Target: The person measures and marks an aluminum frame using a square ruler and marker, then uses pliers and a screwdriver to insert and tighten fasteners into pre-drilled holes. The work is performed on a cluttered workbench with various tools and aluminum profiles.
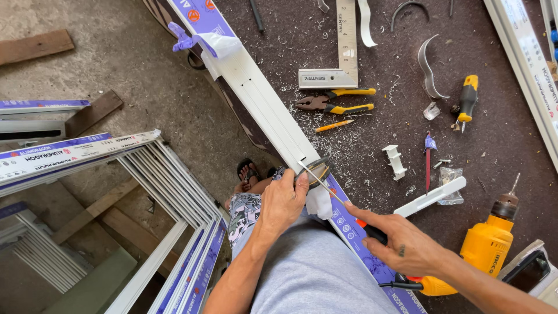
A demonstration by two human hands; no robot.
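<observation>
The left hand pinches a black rubber strip against the white frame profile while the right hand, forefinger outstretched, guides a thin screwdriver under it; most of the profile beyond the fingertips looks unfitted.

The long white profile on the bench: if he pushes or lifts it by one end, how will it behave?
The profile looks like a rigid hollow section, so it probably stays straight and feels light for its length. Lifted at one end, it would likely swing. Its smooth face may slide over the shavings, though the left hand presses it down.
</observation>
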